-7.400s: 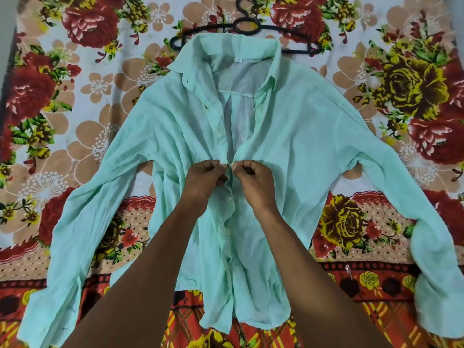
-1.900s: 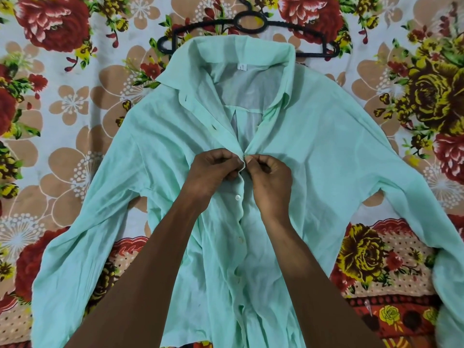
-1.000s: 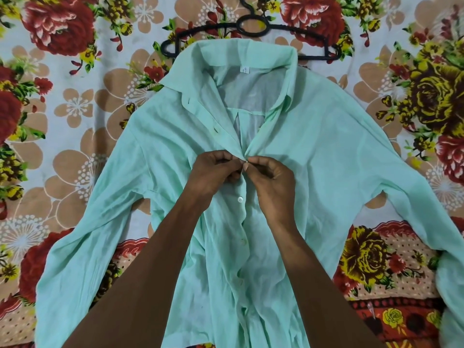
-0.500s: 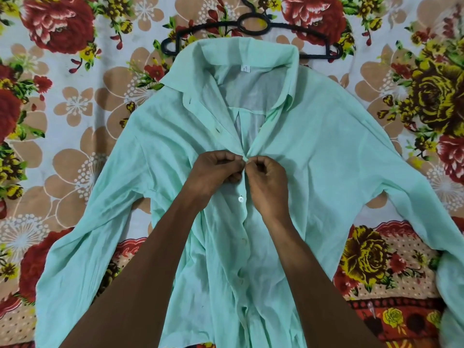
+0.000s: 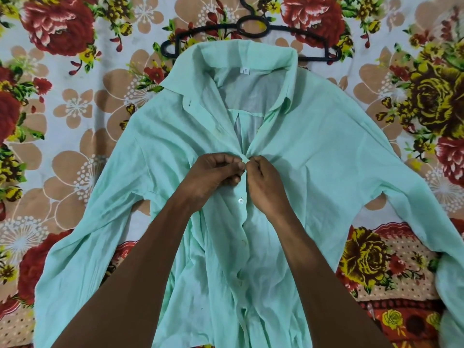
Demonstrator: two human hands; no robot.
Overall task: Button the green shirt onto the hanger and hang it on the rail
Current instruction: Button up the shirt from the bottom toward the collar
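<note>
Green shirt (image 5: 313, 177) flat on floral bedspread (image 5: 62, 121), collar over black hanger (image 5: 251, 30); left hand (image 5: 213, 172) and right hand (image 5: 266, 182) each pinching a placket edge together, likely to seat the upper button.

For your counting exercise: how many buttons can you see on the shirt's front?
2: a white button just below the hands, and a fainter one lower down the shirt. Others may be hidden by folds or fingers.

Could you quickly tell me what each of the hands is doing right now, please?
Left hand: pinches the front edge of the pale green cotton shirt.
Right hand: pinches the opposite front edge.
</note>
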